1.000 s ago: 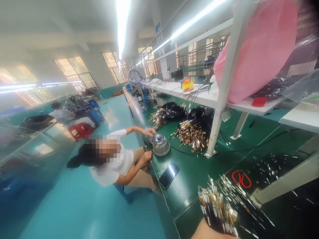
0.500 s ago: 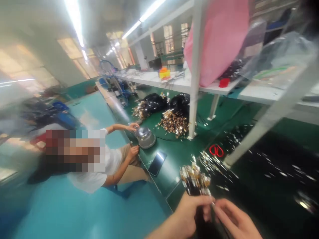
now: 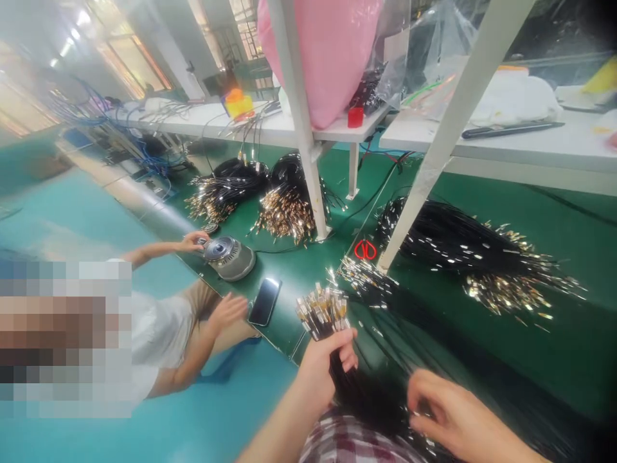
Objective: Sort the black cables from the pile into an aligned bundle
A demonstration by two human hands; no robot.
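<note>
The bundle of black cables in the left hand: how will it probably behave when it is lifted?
The bundle will probably be floppy, since similar cables lie coiled on the bench. Near the left hand it may act stiffer, because it is squeezed close together there. Its shiny tips could catch on one another, as they end at uneven heights.

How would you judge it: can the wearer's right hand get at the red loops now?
Probably yes: nothing appears to cover the red loops, and only low-lying cables seem to separate them from the right hand. The white post stands close beside them, but the near side looks free of it.
</note>
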